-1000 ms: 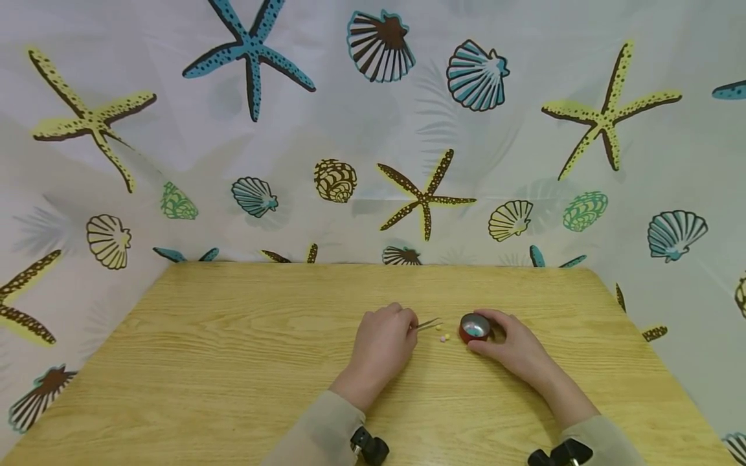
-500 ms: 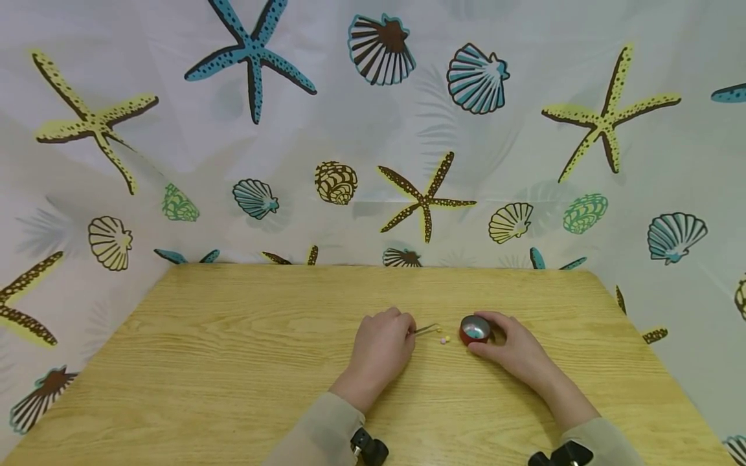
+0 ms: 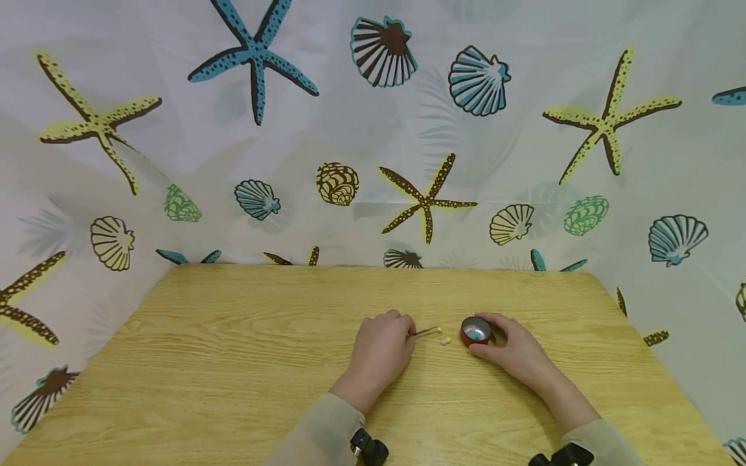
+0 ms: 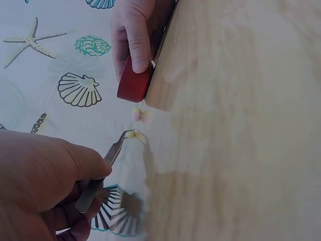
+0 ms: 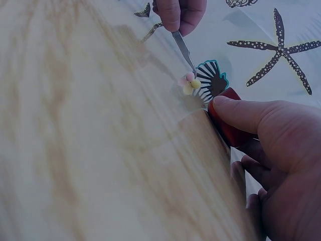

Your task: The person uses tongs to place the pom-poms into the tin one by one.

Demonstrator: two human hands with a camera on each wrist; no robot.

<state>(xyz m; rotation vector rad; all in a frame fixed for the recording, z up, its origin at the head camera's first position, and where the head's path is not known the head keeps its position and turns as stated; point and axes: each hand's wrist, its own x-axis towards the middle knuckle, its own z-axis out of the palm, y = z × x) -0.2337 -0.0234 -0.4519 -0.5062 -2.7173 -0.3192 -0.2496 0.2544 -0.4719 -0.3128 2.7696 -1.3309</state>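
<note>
Between thumb and fingers my left hand pinches a pair of metal tweezers with bent tips. At those tips is a small yellow bead, touching or nearly touching them on the tabletop. A pink bead and another yellow bead lie side by side between the tweezers and a small round tin. My right hand grips this red tin by its right side, thumb in front and fingers behind. The tin stands upright, silvery inside, with something small and teal at its bottom.
Both hands work on a light wood-grain table. Behind it and at its sides hangs a white cloth printed with starfish and shells. A small black device is strapped at each cuff.
The tweezers' tips have lowered and closed in on the yellow bead, from above and left of it. The right hand and the tin have stayed in place.
</note>
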